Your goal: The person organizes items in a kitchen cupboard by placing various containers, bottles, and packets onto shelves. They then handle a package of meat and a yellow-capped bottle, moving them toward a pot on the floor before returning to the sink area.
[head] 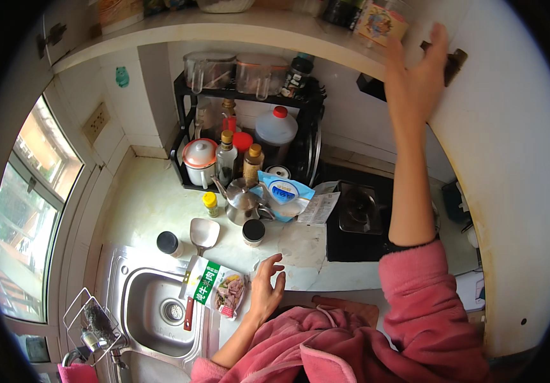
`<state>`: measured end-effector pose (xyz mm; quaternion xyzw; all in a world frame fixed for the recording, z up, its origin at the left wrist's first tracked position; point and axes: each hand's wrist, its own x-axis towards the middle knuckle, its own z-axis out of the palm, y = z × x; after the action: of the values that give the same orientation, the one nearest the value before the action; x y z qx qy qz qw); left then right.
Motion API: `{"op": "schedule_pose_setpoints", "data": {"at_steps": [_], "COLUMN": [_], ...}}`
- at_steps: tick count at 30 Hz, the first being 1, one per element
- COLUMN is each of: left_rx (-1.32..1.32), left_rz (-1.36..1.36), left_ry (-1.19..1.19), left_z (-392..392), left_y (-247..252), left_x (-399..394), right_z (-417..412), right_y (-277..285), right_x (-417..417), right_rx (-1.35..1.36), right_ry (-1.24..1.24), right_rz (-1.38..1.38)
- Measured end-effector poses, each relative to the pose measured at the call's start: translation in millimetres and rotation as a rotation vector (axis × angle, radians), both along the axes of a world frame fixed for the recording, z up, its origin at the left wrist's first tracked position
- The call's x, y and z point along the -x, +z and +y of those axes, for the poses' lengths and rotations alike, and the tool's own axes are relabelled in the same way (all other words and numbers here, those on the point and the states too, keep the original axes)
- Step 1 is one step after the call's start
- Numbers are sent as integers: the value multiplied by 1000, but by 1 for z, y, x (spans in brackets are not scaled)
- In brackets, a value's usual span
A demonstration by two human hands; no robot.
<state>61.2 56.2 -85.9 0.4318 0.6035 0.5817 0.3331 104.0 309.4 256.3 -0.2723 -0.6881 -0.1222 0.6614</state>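
Observation:
My right hand (416, 72) is raised at the upper right, fingers spread and somewhat blurred, beside a small printed box (381, 23) on the cabinet shelf and in front of the cabinet door's hinge. It holds nothing that I can see. Low over the counter's front edge, my left hand (268, 287) has its fingers apart and bent, just right of a printed food packet (215, 286). Beyond it on the counter stand a black-lidded jar (254, 232), a metal kettle (242, 201) and a blue and white pouch (282, 194). A metal spatula (204, 233) lies behind the packet.
A steel sink (160, 311) is at the lower left, below the window (35, 206). Bottles and a lidded enamel mug (200, 160) fill a black rack (256, 95). The gas stove (351, 244) is at right. The shelf edge (217, 36) and open cabinet door (504, 158) hem in the raised arm.

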Motion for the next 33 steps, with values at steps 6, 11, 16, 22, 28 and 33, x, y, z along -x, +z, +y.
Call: {"op": "schedule_pose_setpoints", "data": {"at_steps": [6,11,16,22,28,33], "left_rx": [54,91,121,134,131,117], "left_rz": [-22,-25,3,32,32,3], "left_ry": [10,17,-20,-3,-12,7], "left_z": [-5,-14,-14,-19,-19,-16], "left_y": [-13,-11,-26,-37,-40,-41], "left_x": [1,-4,-11,-13,-16,-15], "right_z": [-17,-27,9,9,7,-10], "right_y": [-79,-197,-344,-372,-387,-385], "right_x": [-31,-51,-73,-46,-43,-54], "right_rx": [-55,541,1052,1271,1173,1174], "right_ry": [511,407,502,520,374,367], "right_rz": [113,-253,-121,-241,-422,-410]}}
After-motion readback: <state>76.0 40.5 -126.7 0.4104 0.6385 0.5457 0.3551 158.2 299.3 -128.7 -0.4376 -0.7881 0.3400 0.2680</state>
